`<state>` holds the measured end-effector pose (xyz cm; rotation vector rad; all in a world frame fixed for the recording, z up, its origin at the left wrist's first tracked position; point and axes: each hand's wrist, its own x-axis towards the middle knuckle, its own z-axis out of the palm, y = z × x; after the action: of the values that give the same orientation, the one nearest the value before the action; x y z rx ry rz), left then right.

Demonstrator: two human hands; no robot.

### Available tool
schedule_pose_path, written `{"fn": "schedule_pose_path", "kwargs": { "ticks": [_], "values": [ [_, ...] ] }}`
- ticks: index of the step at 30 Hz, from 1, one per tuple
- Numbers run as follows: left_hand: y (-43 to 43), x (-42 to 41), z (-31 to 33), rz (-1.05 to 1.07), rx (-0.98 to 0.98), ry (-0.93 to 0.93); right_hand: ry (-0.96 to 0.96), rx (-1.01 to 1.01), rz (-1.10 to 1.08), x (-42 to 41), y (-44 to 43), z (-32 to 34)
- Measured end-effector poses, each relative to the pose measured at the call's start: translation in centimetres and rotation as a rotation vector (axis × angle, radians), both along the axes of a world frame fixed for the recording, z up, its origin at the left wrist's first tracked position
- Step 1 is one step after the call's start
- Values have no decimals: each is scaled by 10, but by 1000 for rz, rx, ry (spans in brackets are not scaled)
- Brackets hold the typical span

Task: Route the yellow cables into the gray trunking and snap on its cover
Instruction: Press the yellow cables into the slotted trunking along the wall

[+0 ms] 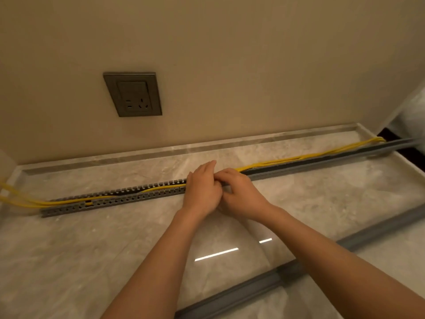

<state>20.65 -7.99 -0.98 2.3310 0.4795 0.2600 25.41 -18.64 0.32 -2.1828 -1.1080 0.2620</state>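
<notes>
The gray slotted trunking [119,200] lies across the marble surface, running from the left to the far right. The yellow cables [69,202] sit inside its left stretch. On the right they run just above its far wall and leave at the far right end. My left hand [202,192] and my right hand [241,194] meet at the middle of the trunking, fingers curled over the cables there. The exact grip is hidden by the hands. The gray cover [241,288] lies loose, diagonally, in the foreground under my right forearm.
A beige wall with a gray power socket [133,94] stands behind the trunking. A raised marble ledge [207,145] runs along the wall's foot. A dark gap [391,132] and white plastic sheeting show at the far right.
</notes>
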Motion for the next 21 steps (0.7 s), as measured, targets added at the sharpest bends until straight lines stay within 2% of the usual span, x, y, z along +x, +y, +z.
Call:
{"fn": "schedule_pose_path", "kwargs": {
  "ticks": [7,10,17,21],
  "values": [
    [-18,11,-17,186,217,197,9,-4,158,65,-40,6],
    [-26,16,-17,252,236,259,-45,-31,180,95,-57,9],
    [-30,21,-21,308,238,310,-144,-219,109,139,-65,-1],
    [-30,21,-23,314,235,315,-114,-259,6,145,-69,-9]
  ]
}}
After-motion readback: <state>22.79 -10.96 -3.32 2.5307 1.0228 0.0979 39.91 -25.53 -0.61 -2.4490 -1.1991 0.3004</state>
